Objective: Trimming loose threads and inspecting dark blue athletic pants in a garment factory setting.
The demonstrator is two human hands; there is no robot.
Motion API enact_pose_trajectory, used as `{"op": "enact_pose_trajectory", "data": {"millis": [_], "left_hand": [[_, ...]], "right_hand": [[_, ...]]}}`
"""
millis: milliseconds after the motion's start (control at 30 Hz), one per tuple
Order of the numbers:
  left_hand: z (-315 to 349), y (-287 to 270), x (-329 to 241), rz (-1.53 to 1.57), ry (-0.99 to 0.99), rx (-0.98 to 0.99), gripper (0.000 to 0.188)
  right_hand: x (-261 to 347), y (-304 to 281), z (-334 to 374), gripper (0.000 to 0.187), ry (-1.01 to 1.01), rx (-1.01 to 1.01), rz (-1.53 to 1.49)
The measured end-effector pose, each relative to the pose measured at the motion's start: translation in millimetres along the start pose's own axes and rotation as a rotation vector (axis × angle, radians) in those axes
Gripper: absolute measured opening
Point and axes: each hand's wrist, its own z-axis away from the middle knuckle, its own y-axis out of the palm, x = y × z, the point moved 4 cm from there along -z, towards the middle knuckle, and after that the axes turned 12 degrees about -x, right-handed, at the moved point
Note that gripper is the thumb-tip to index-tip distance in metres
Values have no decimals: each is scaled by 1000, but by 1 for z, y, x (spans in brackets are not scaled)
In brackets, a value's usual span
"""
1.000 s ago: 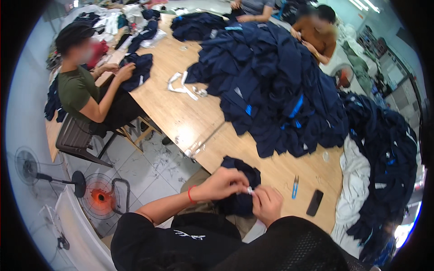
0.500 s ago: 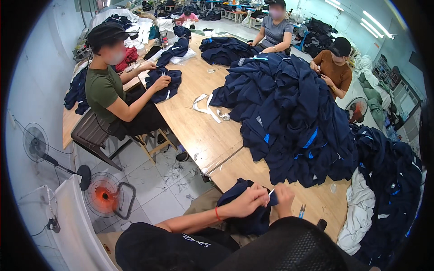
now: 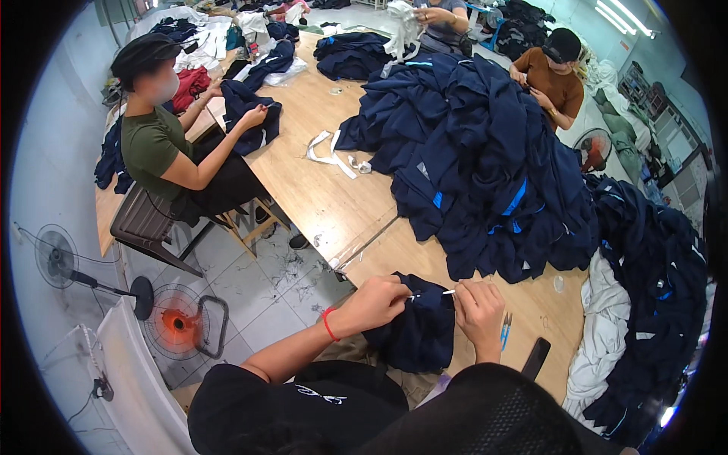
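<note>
A dark navy garment (image 3: 415,330) is bunched over my lap at the table edge, between my two hands. My left hand (image 3: 375,303), with a red band at its wrist, pinches at the garment's upper left. A small white bit shows beside those fingertips, but what they grip is hidden. Closed at the garment's right side, my right hand (image 3: 480,312) holds a thin white stick-like piece (image 3: 448,292) that points left from its fingers. Blue-handled thread snips (image 3: 505,334) lie on the table just right of this hand.
A large heap of navy garments (image 3: 478,167) covers the table ahead. White tape loops (image 3: 331,155) lie to its left, a black phone (image 3: 536,359) at my right. White cloth (image 3: 605,334) hangs at far right. Co-workers sit left and beyond. A floor fan (image 3: 178,324) stands lower left.
My hands, close together before, are now apart, with the garment between them. The white piece stays in my right hand. Across the table, a co-worker now lifts white material. The view has shifted.
</note>
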Motion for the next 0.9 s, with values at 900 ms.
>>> {"op": "enact_pose_trajectory", "data": {"millis": [900], "left_hand": [[-4, -2, 15, 864, -604, 437, 21]], "right_hand": [[56, 14, -22, 3, 731, 77, -765]]}}
